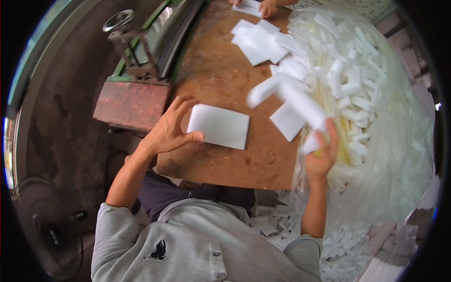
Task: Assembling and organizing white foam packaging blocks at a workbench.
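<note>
On the wooden table, a flat white foam sheet point(219, 126) lies in front of me. My left hand point(171, 127) is at its left end with fingers spread, the thumb over the near left corner and the fingertips by the far left corner. Over the table's right side, my right hand point(322, 152) grips a bent white foam piece point(300, 101), smeared by motion. Its arms reach out toward the far left, above a small square foam sheet point(287, 121). The exact shape of the held piece is blurred.
A large clear plastic bag point(399, 141) full of bent white foam pieces point(350, 84) stands along the right. Loose foam sheets point(260, 42) lie farther back, near another person's hands point(268, 8). A green-framed machine with a handwheel point(118, 21) borders the table point(206, 61) at left.
</note>
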`<state>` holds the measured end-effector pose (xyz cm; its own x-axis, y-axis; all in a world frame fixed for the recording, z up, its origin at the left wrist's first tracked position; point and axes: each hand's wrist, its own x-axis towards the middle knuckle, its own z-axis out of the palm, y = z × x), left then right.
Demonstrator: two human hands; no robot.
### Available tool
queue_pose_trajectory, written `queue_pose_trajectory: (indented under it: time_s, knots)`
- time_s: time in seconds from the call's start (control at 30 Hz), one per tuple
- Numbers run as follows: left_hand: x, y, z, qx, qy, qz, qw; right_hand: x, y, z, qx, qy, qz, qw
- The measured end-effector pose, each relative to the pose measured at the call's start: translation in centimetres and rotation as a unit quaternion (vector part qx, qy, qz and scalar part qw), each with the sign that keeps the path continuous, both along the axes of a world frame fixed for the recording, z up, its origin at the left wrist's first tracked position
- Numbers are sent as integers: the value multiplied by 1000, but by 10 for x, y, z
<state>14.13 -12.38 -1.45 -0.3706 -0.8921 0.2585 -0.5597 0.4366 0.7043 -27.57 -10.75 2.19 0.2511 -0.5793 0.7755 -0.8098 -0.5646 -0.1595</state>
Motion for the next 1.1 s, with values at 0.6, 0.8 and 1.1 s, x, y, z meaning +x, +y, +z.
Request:
queue_pose_trajectory:
  time_s: [0.6, 0.8, 1.1]
  knots:
    - [200, 107, -8, -50, 42, 462, 885, 169, -38, -90, 306, 158, 201, 917]
    - [306, 7, 10, -70, -69, 492, 865, 189, -38, -79, 290, 130, 273, 908]
    - [328, -141, -7, 6, -119, 435, 893, 193, -79, -52, 345, 0, 228, 911]
